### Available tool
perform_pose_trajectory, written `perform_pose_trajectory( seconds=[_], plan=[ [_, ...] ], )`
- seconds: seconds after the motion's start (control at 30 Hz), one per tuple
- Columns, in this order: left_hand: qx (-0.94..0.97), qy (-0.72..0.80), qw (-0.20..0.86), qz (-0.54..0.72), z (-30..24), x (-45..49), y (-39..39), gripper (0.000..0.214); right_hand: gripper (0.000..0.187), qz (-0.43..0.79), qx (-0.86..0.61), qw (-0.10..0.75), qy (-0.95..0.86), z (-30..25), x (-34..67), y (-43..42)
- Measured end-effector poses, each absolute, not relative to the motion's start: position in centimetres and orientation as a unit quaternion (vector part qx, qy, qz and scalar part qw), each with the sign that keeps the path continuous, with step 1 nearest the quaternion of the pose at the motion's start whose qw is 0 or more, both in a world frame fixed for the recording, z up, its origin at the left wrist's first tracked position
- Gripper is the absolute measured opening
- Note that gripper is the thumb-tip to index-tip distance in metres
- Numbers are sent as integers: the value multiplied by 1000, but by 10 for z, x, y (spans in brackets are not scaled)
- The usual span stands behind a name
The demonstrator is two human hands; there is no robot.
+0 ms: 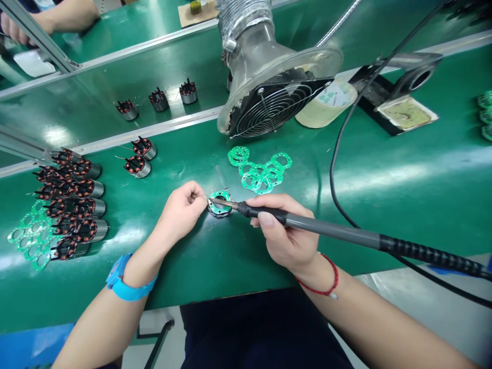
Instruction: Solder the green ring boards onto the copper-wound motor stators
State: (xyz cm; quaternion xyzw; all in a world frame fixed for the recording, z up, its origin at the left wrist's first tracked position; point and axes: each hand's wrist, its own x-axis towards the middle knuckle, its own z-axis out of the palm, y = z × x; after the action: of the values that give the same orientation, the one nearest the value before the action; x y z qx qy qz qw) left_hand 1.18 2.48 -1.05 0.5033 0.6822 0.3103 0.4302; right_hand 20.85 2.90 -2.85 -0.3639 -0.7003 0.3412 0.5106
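Observation:
My right hand point(288, 233) is closed around the grey and black handle of a soldering iron point(330, 228). The iron's tip reaches left across a green ring-shaped circuit board point(226, 209), which sits on top of a motor stator on the bench. Beside the board's left edge, the fingertips of my left hand point(182, 210) are pinched together; what they hold, perhaps something thin, is hidden. Just behind the stator lies a loose pile of green ring boards point(261, 177).
Rows of copper-wound stators point(82, 210) stand at the left, by more ring boards point(33, 233). A fume extractor fan point(269, 110) hangs behind the boards. A tape roll point(326, 105) and an iron stand with sponge point(407, 113) are back right. The iron's black cable point(334, 174) loops at right.

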Motion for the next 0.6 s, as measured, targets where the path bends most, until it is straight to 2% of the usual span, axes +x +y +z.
perform_pose_trajectory(
  seconds=[0.33, 0.5, 0.6],
  plan=[
    [503, 691, 416, 310, -12, 12, 24, 7, 12, 318, -367, 498, -719, -25, 209, 25],
    [518, 695, 393, 308, -11, 13, 24, 6, 22, 314, -353, 545, -693, -31, 209, 26],
    [536, 704, 363, 294, -8, 15, 23, 6, 31, 321, -351, 531, -701, -30, 206, 27]
  ],
)
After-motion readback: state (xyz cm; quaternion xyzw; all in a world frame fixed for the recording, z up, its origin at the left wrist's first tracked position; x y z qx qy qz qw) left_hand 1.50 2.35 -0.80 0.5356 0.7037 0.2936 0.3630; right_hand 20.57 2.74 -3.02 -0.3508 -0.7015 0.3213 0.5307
